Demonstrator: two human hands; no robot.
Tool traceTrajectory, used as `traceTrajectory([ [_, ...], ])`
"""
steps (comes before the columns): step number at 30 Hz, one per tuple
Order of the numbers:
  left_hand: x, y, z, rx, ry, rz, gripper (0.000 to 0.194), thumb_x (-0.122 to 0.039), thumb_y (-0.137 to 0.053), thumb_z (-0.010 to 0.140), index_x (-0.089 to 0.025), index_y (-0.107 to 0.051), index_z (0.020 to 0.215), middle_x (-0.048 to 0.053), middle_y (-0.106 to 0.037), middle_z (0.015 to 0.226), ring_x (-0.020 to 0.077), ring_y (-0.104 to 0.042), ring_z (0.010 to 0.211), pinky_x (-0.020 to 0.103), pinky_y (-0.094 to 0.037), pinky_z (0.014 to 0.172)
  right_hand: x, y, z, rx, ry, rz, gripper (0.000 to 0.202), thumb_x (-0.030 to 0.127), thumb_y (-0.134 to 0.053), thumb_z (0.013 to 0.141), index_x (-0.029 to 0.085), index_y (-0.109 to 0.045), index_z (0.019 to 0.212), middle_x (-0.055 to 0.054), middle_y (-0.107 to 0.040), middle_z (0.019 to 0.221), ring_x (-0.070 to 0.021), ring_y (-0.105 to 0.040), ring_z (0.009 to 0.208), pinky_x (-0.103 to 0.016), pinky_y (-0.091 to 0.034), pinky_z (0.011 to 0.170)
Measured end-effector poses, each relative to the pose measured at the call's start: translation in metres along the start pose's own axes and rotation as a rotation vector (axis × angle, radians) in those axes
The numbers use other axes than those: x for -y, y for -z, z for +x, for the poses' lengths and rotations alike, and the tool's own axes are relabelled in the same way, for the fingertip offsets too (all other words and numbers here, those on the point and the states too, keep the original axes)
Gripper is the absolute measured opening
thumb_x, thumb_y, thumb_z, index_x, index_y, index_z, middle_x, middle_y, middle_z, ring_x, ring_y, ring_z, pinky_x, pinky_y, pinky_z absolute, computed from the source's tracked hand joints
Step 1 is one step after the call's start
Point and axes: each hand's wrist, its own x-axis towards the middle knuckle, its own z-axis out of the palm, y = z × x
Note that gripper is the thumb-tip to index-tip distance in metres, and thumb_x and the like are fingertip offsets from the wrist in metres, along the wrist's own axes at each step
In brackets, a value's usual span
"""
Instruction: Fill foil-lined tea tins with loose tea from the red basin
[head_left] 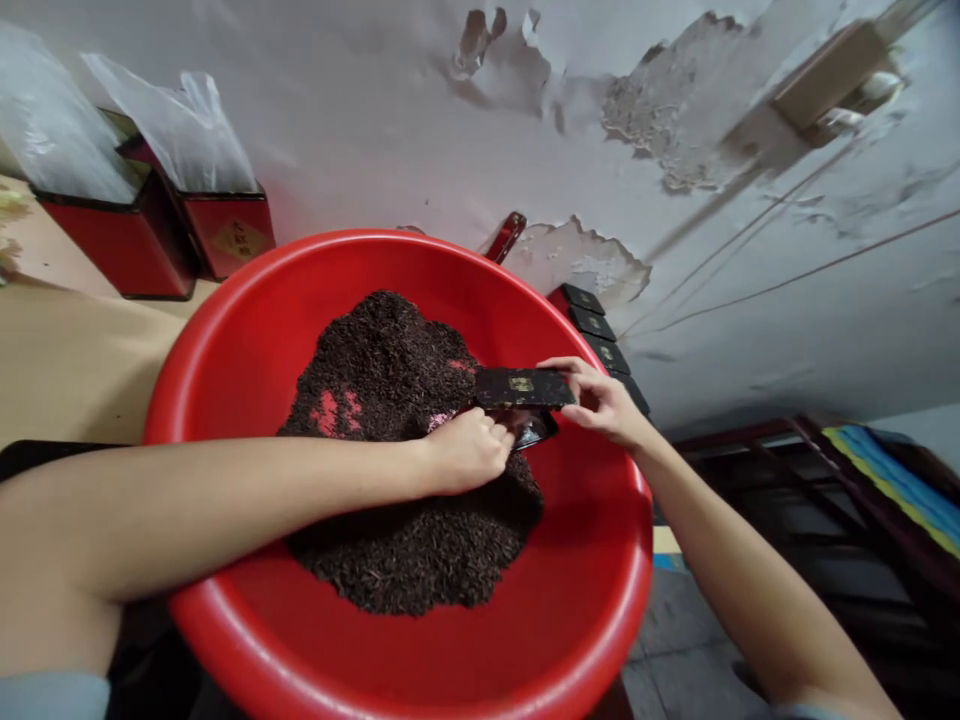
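Note:
My right hand (600, 400) grips the right end of a small black tin (525, 388) with a gold emblem, thumb on the near side and fingers on the far side. Below the emblem face is a dark, shiny part (536, 428), perhaps the tin's mouth or a plastic lining. My left hand (474, 452) is closed against that part, its fingertips hidden, so what it pinches cannot be made out. Both hands are over a large red basin (585, 590). Dark loose tea leaves (405, 570) lie heaped in it, beneath the left hand and forearm.
Red tins (124, 245) with clear plastic bags (206, 130) stand on a tan tabletop (82, 350) at left. Several black tins (592, 325) line the basin's far right side, by a peeling wall (375, 120). A dark rack (795, 500) is at right.

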Motion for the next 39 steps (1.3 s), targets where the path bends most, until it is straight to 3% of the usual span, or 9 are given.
traceTrajectory([
  [8,0.015,-0.005,-0.003,-0.098,-0.073,-0.128,0.021,-0.024,-0.058,0.097,-0.010,-0.071,0.103,0.014,-0.076,0.100,0.0243,-0.070,0.099,0.038,-0.051,0.094,-0.019,-0.005,-0.016,0.180,0.114,0.055,0.064,0.025,-0.073,0.068,0.027,-0.048,0.127,-0.011,-0.041,0.141,-0.0280,-0.038,0.142,-0.048,-0.029,0.120],
  [14,0.006,0.019,-0.013,0.112,-0.034,-0.024,0.027,-0.016,-0.059,0.094,-0.008,-0.069,0.118,0.016,-0.074,0.119,0.0253,-0.066,0.114,0.041,-0.044,0.106,-0.011,-0.016,0.002,0.311,0.236,-0.138,0.096,0.015,-0.058,0.058,0.023,-0.035,0.151,-0.013,-0.036,0.144,-0.0337,-0.034,0.144,-0.052,-0.023,0.123],
  [19,-0.003,0.035,-0.023,0.246,0.007,-0.041,0.040,-0.020,-0.053,0.098,-0.006,-0.059,0.136,0.015,-0.065,0.137,0.0275,-0.059,0.128,0.043,-0.039,0.114,-0.011,-0.018,0.005,0.302,0.225,-0.238,0.099,0.013,-0.057,0.056,0.022,-0.034,0.151,-0.015,-0.035,0.139,-0.0359,-0.036,0.142,-0.054,-0.027,0.122],
  [23,-0.009,0.046,-0.018,0.236,0.083,-0.048,0.037,-0.015,-0.054,0.096,-0.007,-0.062,0.132,0.018,-0.064,0.137,0.0284,-0.060,0.126,0.040,-0.049,0.101,-0.008,-0.015,0.007,0.320,0.174,-0.306,0.097,0.011,-0.057,0.054,0.021,-0.035,0.147,-0.015,-0.035,0.139,-0.0367,-0.044,0.136,-0.054,-0.036,0.118],
  [27,-0.006,0.073,-0.007,0.459,0.141,-0.111,0.019,-0.005,-0.057,0.090,-0.010,-0.075,0.096,0.015,-0.077,0.096,0.0261,-0.073,0.087,0.034,-0.055,0.068,-0.008,-0.022,0.006,0.340,0.092,-0.347,0.099,0.008,-0.057,0.055,0.019,-0.027,0.149,-0.019,-0.031,0.143,-0.0350,-0.049,0.132,-0.052,-0.041,0.116],
  [29,0.001,0.080,-0.004,0.473,0.241,-0.110,0.018,-0.012,-0.061,0.091,-0.008,-0.073,0.104,0.017,-0.076,0.101,0.0264,-0.074,0.086,0.033,-0.055,0.067,-0.009,-0.028,0.004,0.347,0.113,-0.388,0.102,0.008,-0.058,0.059,0.017,-0.019,0.153,-0.022,-0.027,0.150,-0.0371,-0.041,0.141,-0.053,-0.039,0.117],
  [31,0.008,0.075,-0.004,0.344,0.338,-0.078,0.050,-0.033,-0.066,0.094,-0.003,-0.060,0.133,0.026,-0.063,0.134,0.0335,-0.066,0.116,0.037,-0.057,0.081,-0.010,-0.035,0.001,0.336,0.181,-0.464,0.109,0.012,-0.064,0.065,0.017,-0.007,0.158,-0.025,-0.016,0.160,-0.0405,-0.021,0.152,-0.059,-0.032,0.120],
  [34,0.013,0.051,-0.009,0.208,0.309,-0.098,0.092,-0.059,-0.067,0.088,-0.003,-0.036,0.154,0.028,-0.028,0.162,0.0390,-0.030,0.151,0.047,-0.040,0.114,-0.008,-0.044,-0.002,0.289,0.230,-0.638,0.120,0.027,-0.073,0.072,0.020,0.006,0.161,-0.023,-0.002,0.167,-0.0448,0.003,0.154,-0.072,-0.018,0.119],
  [39,0.003,0.018,-0.015,0.286,0.208,-0.123,0.100,-0.062,-0.075,0.079,-0.005,-0.039,0.153,0.027,-0.028,0.162,0.0401,-0.023,0.153,0.052,-0.021,0.124,-0.003,-0.052,-0.001,0.286,0.271,-0.724,0.121,0.054,-0.076,0.076,0.012,-0.003,0.163,-0.026,-0.021,0.164,-0.0407,-0.004,0.155,-0.064,-0.009,0.124],
])
